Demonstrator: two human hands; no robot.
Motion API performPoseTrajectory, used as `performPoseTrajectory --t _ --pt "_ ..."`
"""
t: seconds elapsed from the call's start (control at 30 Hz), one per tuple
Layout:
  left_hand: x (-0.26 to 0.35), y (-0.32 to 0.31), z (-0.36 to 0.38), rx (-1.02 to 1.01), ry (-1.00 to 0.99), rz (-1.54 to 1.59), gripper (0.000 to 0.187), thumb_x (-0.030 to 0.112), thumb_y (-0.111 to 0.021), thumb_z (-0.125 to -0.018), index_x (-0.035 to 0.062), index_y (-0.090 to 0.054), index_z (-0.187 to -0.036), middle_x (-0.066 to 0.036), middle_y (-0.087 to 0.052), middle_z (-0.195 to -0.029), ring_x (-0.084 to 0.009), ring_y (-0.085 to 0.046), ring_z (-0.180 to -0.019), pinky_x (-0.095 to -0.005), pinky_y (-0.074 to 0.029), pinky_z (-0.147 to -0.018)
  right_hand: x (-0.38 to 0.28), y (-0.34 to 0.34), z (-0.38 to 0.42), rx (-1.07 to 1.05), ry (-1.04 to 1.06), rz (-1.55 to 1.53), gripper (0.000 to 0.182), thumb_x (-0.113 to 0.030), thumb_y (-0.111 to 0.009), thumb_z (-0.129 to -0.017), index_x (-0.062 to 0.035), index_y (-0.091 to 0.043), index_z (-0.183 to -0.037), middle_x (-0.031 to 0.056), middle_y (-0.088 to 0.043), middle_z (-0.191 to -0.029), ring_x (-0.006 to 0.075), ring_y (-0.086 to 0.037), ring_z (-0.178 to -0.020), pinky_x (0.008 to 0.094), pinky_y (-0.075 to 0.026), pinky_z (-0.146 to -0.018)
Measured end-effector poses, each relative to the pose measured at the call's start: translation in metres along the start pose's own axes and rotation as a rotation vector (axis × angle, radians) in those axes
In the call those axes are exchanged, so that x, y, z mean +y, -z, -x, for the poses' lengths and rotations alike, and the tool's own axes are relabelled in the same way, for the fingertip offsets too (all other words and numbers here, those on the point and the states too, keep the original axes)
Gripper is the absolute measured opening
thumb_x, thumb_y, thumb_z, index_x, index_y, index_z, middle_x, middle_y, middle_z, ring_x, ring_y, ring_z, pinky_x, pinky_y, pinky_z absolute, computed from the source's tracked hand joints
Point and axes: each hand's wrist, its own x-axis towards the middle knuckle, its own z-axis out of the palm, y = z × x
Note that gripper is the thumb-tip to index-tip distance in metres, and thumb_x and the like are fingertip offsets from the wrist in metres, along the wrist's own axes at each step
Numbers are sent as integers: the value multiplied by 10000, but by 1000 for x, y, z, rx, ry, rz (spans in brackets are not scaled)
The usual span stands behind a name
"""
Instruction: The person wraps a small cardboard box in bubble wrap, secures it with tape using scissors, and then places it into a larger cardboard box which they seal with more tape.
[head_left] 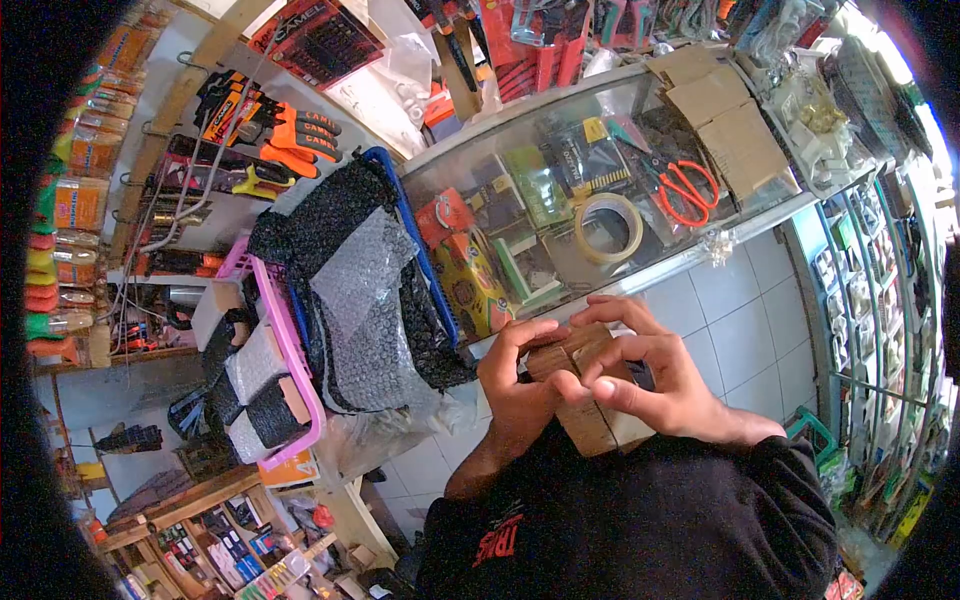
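Observation:
A small brown cardboard box is held close to my chest between both hands. My left hand is closed on its left side, thumb and fingers bent against the cardboard. From the right, my right hand curls over the box with its thumb and fingers bent near the top seam. The fingertips of both hands come close together over the seam. What lies under the fingers is hidden. Beyond the hands, a roll of tape and red-handled scissors rest on a glass display counter.
Left of me, a blue crate holds black and clear bubble wrap. A pink basket with wrapped parcels stands beside it. Flattened cardboard lies on the counter. Goods racks line the right side above a tiled floor.

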Motion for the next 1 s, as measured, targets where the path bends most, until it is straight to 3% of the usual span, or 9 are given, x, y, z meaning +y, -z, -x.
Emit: performPoseTrajectory --t 0.17,0.27,0.37,0.6,0.7,0.8,0.83,0.93,1.0 --pt "6 0 1 40 -32 -69 788 559 -923 -732 7 -618 -1205 -141 -733 -1059 -238 -728 -999 -368 -590 -890 -5 4 -1 -54 -10 6 207 -265 -828 -875 -71 -785 -930 174 -586 -1421 357 -408 -1466 535 -233 -1244" --pt "13 0 -3 15 -70 -67 666 407 -939 -762 4 -630 -1192 -144 -739 -1054 -256 -736 -966 -372 -577 -883 -6 10 -4 -128 3 -35 174 -231 -824 -885 -78 -790 -959 173 -601 -1404 348 -411 -1472 534 -237 -1247" --pt "14 -4 -3 54 -57 -37 669 407 -945 -752 -4 -638 -1180 -140 -744 -1048 -244 -736 -960 -371 -577 -888 -1 12 -1 -102 73 54 119 -188 -797 -910 -95 -795 -984 148 -619 -1388 348 -474 -1416 505 -347 -1192" --pt "16 -12 -8 -1 84 89 852 625 -901 -723 -8 -591 -1200 -124 -726 -1057 -222 -702 -985 -362 -564 -915 10 27 3 -14 111 -87 157 -183 -745 -966 -55 -733 -1055 129 -661 -1273 270 -573 -1308 412 -416 -1128" --pt "17 -17 -12 -132 68 169 637 422 -886 -836 -9 -591 -1201 -129 -682 -1114 -247 -699 -1063 -372 -555 -950 51 39 -6 153 23 -270 288 -285 -665 -1044 -8 -686 -1119 96 -691 -1222 208 -596 -1252 359 -431 -1086" --pt "20 -32 -20 -211 47 153 725 582 -822 -846 -17 -571 -1168 -139 -698 -1093 -230 -699 -1016 -369 -556 -919 122 50 -2 198 -49 -410 439 -393 -662 -1041 6 -629 -1223 101 -649 -1311 210 -558 -1305 363 -421 -1090" --pt "16 -35 -23 -291 -19 192 562 450 -805 -919 -7 -570 -1147 -123 -682 -1070 -245 -702 -1029 -373 -552 -935 142 52 0 192 -53 -440 506 -436 -670 -1032 7 -606 -1268 105 -627 -1354 216 -541 -1331 369 -416 -1094" --pt "3 -54 -25 -368 9 385 392 274 -790 -959 -6 -569 -1122 -108 -670 -1017 -263 -709 -1030 -383 -555 -934 171 63 22 21 76 -606 673 -520 -763 -935 -92 -492 -1378 147 -475 -1534 262 -413 -1468 432 -368 -1177" --pt "3 -63 -29 -444 45 442 204 86 -730 -974 -9 -578 -1072 -115 -660 -1012 -271 -713 -1029 -387 -560 -931 172 66 34 -113 88 -828 965 -489 -923 -762 -127 -386 -1477 186 -392 -1592 279 -372 -1499 462 -349 -1208"
